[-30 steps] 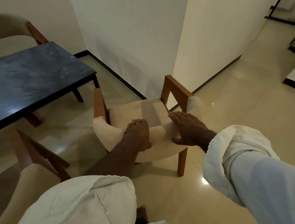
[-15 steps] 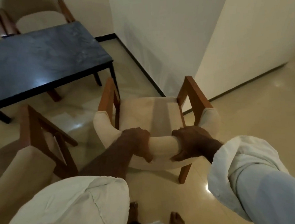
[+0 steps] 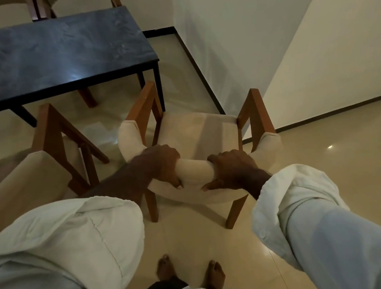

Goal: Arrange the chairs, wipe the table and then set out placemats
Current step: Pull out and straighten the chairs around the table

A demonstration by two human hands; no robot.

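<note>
Firmly gripping the cream chair (image 3: 197,130) by its backrest with the left hand (image 3: 161,162) and the right hand (image 3: 232,170), curling fingers over the roll, pressing thumbs on its near face. Holding it off the near right corner of the dark table (image 3: 59,54), just right of 1 other chair (image 3: 23,180).

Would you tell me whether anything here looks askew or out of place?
The cream-cushioned wooden armchair, gripped by the left hand and right hand, stands off a corner of the dark rectangular table, tucked under no side. A second cream armchair at left is not tucked in. No spills or damage show.
</note>
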